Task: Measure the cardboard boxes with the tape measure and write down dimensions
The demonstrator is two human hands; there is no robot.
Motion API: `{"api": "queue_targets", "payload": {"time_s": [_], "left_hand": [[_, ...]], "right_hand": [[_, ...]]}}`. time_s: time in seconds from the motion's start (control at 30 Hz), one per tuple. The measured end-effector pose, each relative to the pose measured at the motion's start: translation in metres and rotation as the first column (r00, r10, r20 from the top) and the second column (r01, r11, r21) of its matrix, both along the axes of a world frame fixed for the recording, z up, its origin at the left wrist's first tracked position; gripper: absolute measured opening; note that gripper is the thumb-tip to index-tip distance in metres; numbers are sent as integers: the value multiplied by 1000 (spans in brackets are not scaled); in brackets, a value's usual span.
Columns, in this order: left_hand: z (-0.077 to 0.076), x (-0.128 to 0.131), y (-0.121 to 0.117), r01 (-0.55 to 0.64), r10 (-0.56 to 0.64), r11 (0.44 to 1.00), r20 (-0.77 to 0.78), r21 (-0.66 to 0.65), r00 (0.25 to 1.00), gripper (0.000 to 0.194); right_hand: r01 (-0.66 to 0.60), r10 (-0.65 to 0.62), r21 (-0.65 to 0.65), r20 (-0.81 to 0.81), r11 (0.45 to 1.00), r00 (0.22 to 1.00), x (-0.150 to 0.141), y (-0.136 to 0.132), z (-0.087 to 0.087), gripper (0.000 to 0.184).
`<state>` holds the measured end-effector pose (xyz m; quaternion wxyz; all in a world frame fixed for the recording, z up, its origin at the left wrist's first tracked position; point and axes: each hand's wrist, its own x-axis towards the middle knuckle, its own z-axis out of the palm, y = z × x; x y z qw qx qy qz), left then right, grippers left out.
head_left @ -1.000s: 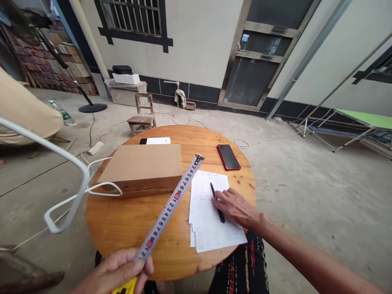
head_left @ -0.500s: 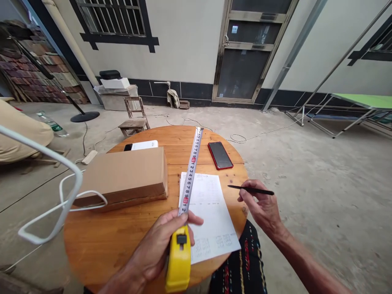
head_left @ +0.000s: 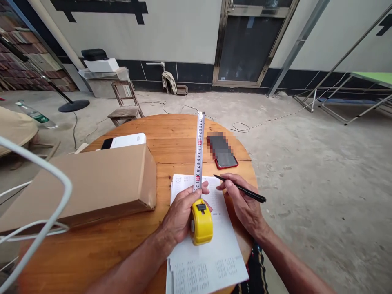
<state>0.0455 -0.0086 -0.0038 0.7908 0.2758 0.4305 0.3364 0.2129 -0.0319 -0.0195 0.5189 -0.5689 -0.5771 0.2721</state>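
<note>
Fingers of the left hand (head_left: pixel 181 214) are clamped around the yellow tape measure (head_left: pixel 203 227), held over the paper sheets (head_left: pixel 225 243) on the wooden table (head_left: pixel 171 139); its blade (head_left: pixel 199 153) is drawn out, pointing away from the body. Fingers of the right hand (head_left: pixel 247 207) grip a black pen (head_left: pixel 252 194), tip near the top sheet's far edge; contact cannot be told. Done: rows of marks at the near end. Outstanding: blade not retracted; entries remaining, if any, cannot be determined

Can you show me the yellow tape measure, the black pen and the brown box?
Yellow tape measure (head_left: pixel 202 225): head view, on its case.
Black pen (head_left: pixel 248 192): head view, on its barrel.
Brown box (head_left: pixel 85 179): head view, on its top.
</note>
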Motion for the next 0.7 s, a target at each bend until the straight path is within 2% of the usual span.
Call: {"api": "queue_targets", "payload": {"time_s": [0.13,0.23,0.37,0.53,0.7], "left_hand": [[-4,-6,2,69,-69,998,34,-13,997,16],[-2,-8,4,81,-78,995,53,-53,996,17],[0,-8,6,74,-66,992,78,-101,995,16],[0,-9,8,92,-76,983,104,-160,992,16],[-2,-10,9,111,-95,984,118,-141,988,16]], "right_hand": [[-26,29,-35,71,999,997,-2,10,1,10],[-16,25,-72,119,997,993,-2,18,-1,13],[-19,27,-38,222,999,975,-1,25,-8,14],[-8,15,-31,243,999,970,0,26,-13,13],[-29,20,28,289,999,957,-2,25,-12,11]]}}
